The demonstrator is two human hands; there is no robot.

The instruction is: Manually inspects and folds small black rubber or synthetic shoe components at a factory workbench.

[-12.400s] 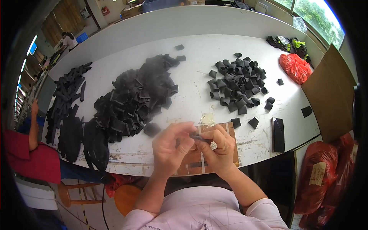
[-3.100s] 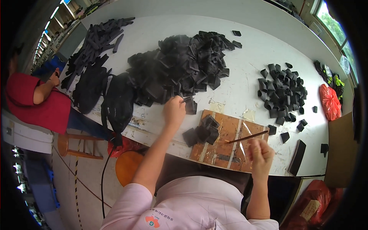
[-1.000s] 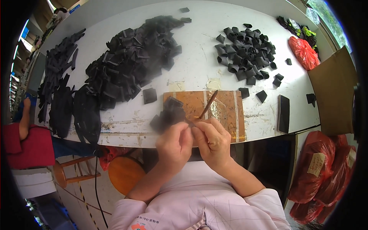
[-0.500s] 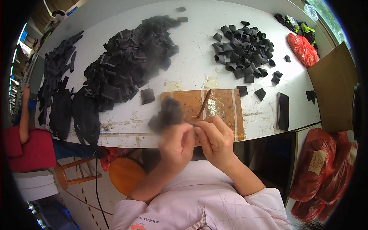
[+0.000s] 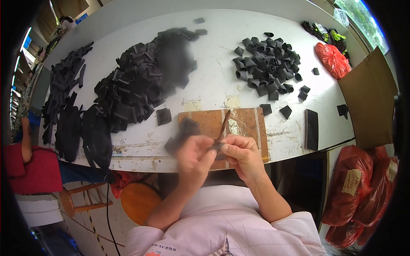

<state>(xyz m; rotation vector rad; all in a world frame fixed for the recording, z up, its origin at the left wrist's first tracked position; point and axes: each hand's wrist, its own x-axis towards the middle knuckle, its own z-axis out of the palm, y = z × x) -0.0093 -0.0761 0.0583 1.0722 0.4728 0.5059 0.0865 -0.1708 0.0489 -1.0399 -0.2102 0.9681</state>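
Right hand [image 5: 245, 155]: you pinch a small dark piece [image 5: 218, 146] at the near edge of the wooden board [image 5: 203, 122]. Left hand [image 5: 192, 155]: blurred; thumb and forefinger have just parted, baring more of the piece, so your right seems to carry the hold. Left grip: cannot tell. Brown stick [image 5: 225, 124] rises by your fingertips. On the bench [image 5: 211, 79], flat black pieces [image 5: 132, 83] heap left, looped ones [image 5: 273, 64] right.
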